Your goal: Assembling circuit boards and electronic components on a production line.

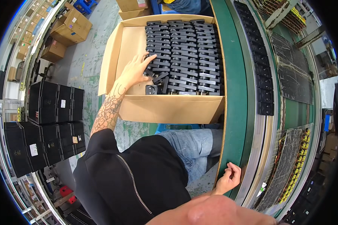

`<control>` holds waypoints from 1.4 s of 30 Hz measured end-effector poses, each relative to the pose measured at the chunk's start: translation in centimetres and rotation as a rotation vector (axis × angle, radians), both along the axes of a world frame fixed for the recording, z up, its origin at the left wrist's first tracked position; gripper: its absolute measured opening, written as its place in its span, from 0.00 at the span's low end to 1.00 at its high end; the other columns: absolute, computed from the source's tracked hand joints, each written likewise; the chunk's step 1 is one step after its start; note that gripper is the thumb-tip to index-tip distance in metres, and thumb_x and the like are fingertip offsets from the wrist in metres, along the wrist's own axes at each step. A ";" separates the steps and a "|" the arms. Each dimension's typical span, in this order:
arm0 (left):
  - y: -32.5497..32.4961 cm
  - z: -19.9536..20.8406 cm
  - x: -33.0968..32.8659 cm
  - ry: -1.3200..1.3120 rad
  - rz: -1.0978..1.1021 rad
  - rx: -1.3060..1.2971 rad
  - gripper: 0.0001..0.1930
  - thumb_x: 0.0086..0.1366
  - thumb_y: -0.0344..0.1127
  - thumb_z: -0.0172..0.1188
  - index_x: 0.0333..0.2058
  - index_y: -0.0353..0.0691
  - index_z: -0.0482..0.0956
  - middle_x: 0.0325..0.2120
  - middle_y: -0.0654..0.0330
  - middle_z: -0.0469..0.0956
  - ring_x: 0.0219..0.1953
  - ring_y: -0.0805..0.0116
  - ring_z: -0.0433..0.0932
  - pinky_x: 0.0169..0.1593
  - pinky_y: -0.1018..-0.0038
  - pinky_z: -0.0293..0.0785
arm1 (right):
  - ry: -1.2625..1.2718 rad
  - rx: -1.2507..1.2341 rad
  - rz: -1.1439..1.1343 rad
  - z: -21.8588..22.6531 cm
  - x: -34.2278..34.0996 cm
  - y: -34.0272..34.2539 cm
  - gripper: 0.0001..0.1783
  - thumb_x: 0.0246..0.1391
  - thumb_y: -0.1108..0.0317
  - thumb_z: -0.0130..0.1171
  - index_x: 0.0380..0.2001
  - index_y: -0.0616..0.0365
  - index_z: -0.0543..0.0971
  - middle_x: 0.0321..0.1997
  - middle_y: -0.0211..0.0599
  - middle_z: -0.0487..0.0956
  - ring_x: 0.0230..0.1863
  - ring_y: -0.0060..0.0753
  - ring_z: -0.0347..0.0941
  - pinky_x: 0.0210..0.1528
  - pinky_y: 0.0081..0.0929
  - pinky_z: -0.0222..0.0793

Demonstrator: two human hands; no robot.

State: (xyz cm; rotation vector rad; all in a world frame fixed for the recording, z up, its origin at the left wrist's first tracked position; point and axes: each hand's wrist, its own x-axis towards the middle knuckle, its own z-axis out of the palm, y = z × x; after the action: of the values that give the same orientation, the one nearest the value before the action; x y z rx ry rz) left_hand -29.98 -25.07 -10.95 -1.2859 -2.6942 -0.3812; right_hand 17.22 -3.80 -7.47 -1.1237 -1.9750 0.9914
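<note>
My left hand (133, 71) is over the open cardboard box (172, 107), its thumb and fingers spread and nothing held in them. Its fingertips are at the left edge of the black plastic parts (183, 60), which are stacked in three tight columns. Just below the thumb, a few loose black parts (154, 89) lie tilted near the box's front wall. My right hand (229, 178) rests by the edge of the green bench (234, 138), its fingers curled in and no object visible in them.
Along the metal rail (261, 138) right of the bench runs a row of black parts (262, 60). Black crates (45, 142) are stacked at the left. Cardboard boxes (71, 26) stand on the floor behind. A blue container (180, 126) sits below the box.
</note>
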 end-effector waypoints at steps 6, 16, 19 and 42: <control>-0.3 1.4 -0.7 -0.332 0.123 -0.146 0.37 0.47 0.31 0.70 0.60 0.50 0.70 0.57 0.57 0.73 0.55 0.54 0.75 0.57 0.63 0.74 | 0.008 -0.024 -0.019 -0.2 0.1 0.0 0.12 0.50 0.84 0.52 0.35 0.64 0.82 0.34 0.37 0.80 0.27 0.28 0.69 0.31 0.22 0.66; -2.9 3.3 -1.1 -0.362 0.198 -0.043 0.33 0.45 0.33 0.70 0.54 0.39 0.74 0.49 0.55 0.80 0.45 0.54 0.79 0.50 0.66 0.76 | -0.012 -0.044 -0.028 -0.2 0.3 0.1 0.12 0.51 0.84 0.52 0.36 0.64 0.82 0.34 0.37 0.80 0.28 0.29 0.70 0.32 0.23 0.67; -2.9 5.3 -0.5 -0.347 0.334 0.008 0.32 0.45 0.34 0.70 0.54 0.41 0.75 0.48 0.55 0.79 0.46 0.53 0.80 0.50 0.66 0.77 | -0.022 -0.037 0.006 -0.1 0.3 0.3 0.12 0.53 0.83 0.52 0.37 0.63 0.82 0.37 0.37 0.80 0.30 0.27 0.70 0.34 0.21 0.68; 11.6 7.4 11.1 -0.906 -0.133 0.744 0.34 0.45 0.25 0.72 0.56 0.38 0.76 0.46 0.55 0.79 0.44 0.64 0.80 0.45 0.73 0.79 | 0.347 -0.366 0.476 2.9 -19.6 -1.5 0.51 0.48 0.74 0.71 0.73 0.59 0.57 0.72 0.52 0.63 0.65 0.48 0.69 0.61 0.39 0.72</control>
State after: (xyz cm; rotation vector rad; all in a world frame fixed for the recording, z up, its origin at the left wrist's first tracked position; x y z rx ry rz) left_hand -18.84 -13.42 -3.57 -1.1916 -2.5011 -2.1615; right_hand -2.37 -5.27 -4.62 -0.5973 -1.8482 1.7245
